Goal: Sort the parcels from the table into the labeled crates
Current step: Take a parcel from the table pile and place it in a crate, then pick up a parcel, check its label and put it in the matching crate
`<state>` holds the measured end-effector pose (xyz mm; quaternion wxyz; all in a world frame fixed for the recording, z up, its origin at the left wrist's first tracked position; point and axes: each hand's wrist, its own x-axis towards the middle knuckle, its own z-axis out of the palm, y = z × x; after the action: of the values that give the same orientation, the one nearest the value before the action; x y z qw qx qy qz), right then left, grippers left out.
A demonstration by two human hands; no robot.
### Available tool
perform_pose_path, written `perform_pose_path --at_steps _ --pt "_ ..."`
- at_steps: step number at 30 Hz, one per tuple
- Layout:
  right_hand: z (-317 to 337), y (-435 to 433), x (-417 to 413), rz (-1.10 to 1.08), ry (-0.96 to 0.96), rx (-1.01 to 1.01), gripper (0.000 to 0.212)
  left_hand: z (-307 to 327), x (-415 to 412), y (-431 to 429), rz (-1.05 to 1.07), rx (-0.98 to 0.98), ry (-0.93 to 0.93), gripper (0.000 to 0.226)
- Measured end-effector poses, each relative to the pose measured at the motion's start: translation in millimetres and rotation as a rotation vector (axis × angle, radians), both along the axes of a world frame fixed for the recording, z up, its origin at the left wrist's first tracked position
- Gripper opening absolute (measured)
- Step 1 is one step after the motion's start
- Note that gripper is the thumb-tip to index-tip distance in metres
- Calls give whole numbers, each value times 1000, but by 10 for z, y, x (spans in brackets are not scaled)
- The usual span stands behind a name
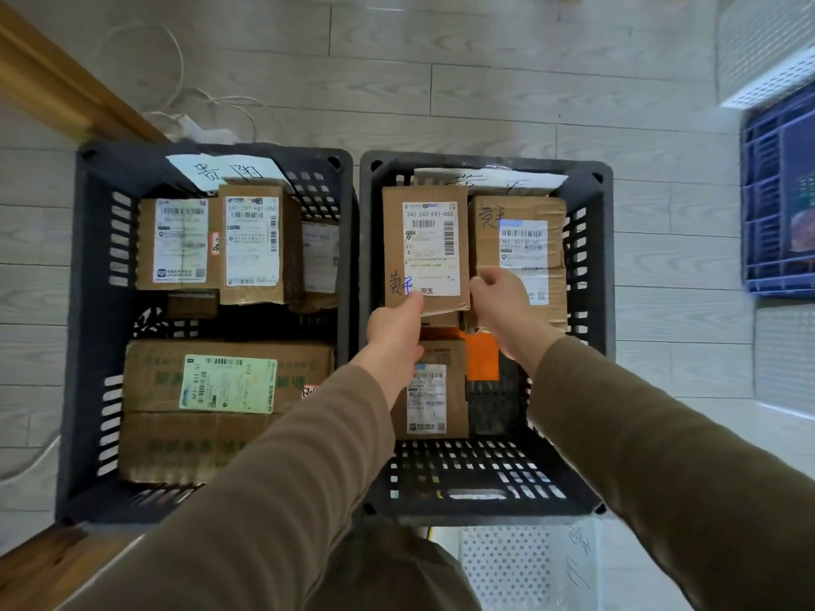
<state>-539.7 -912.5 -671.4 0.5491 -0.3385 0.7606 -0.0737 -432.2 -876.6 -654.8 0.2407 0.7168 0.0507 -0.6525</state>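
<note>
One brown cardboard parcel [425, 253], bearing a white barcode label and blue handwriting, is sitting just above frame centre, at the far half of the right crate [485, 478].
The left hand [394, 328] is pinching its lower edge and the right hand [498, 297] is curling its fingers round its lower right corner. Two dark crates are standing side by side: the left crate [88, 302] is showing at least five parcels, the right one at least three more.

parcel [425, 251] label reads 240-247-f01-050; another parcel [252, 244] 242-247-f01-050.
</note>
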Motion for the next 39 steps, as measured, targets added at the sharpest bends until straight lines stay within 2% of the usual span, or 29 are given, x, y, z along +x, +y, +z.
perform_pose_path --at_steps 10,15,21,29,30,33,37,39 --pt "1249 465 124 12 8 -61 33 1228 401 445 -190 -190 -40 41" --pt "2046 744 316 70 -22 -91 39 1996 724 873 -224 -267 -77 53" --pt "3170 1046 594 288 -113 -211 42 2906 1086 1495 -119 -365 -134 55" --pt "4598 1660 998 533 -176 -388 40 4256 1408 2375 52 -587 -307 53" --pt "4746 1753 1064 556 -200 -403 40 4406 1462 2500 73 -607 -340 50" --pt "5151 2029 1288 621 -233 -471 42 4842 1616 2916 157 -645 -434 22" --pt "5557 2372 1595 751 -323 -525 33 5285 1818 3464 262 -682 -533 15" --pt "5728 2591 1840 851 -375 -559 37 5506 1950 3813 366 -700 -606 21"
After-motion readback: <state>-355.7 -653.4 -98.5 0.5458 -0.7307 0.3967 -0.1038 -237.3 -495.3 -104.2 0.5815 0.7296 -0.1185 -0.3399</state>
